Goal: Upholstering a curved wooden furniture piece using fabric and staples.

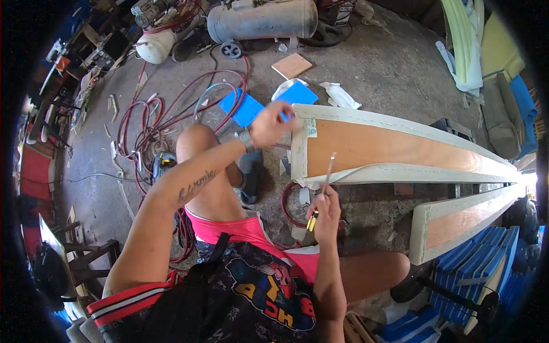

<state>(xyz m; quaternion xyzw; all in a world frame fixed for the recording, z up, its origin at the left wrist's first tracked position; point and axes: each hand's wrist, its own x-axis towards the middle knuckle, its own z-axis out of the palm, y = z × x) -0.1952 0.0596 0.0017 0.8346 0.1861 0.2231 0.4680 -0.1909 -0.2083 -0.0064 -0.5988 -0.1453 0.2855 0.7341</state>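
Note:
My right hand (pixel 325 214) is closed around a screwdriver with a yellow and black handle (pixel 312 220). Its metal shaft (pixel 329 171) points up and away from me, over the near edge of a long panel (pixel 389 143). Whitish fabric wraps the panel's edges around a bare brown board, and a small label (pixel 311 128) sits at its left end. Along the near side the fabric edge (pixel 366 170) looks loose and lifted. My left hand (pixel 274 123) is at the panel's left end, by the far corner; its fingers are blurred, and whether they touch the fabric is unclear.
A second fabric-edged panel (pixel 452 223) lies to the right, beside stacked blue-edged foam pieces (pixel 474 263). Red hoses (pixel 151 123) coil over the floor at left. Blue sheets (pixel 243 107) and a compressor tank (pixel 263 22) are farther off.

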